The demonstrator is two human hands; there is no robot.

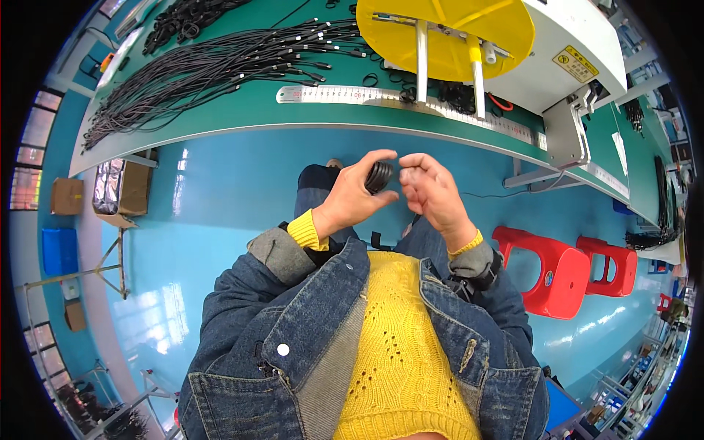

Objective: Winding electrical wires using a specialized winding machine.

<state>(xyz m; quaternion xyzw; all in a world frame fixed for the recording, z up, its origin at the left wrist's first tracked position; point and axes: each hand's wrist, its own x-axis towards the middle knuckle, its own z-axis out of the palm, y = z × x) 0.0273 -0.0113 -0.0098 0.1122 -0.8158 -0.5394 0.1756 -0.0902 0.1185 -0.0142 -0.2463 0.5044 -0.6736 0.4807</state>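
In front of my body, over my lap, my left hand [356,192] grips a small coiled bundle of black cable [378,177] between thumb and fingers. My right hand [431,192] is just to the right of the coil, apart from it by a small gap. Its fingers are curled in and slightly blurred; whether anything small lies in them is hidden. Beyond both hands runs the edge of the green-topped table [242,121], with a long steel ruler [330,94] lying along it.
Many black cables [198,73] lie spread at the table's far left. A machine with a yellow disc [455,29] and two metal posts stands at the back, its white housing [572,55] beside it. Red stools [550,275] stand at right. An open cardboard box [132,187] is at left.
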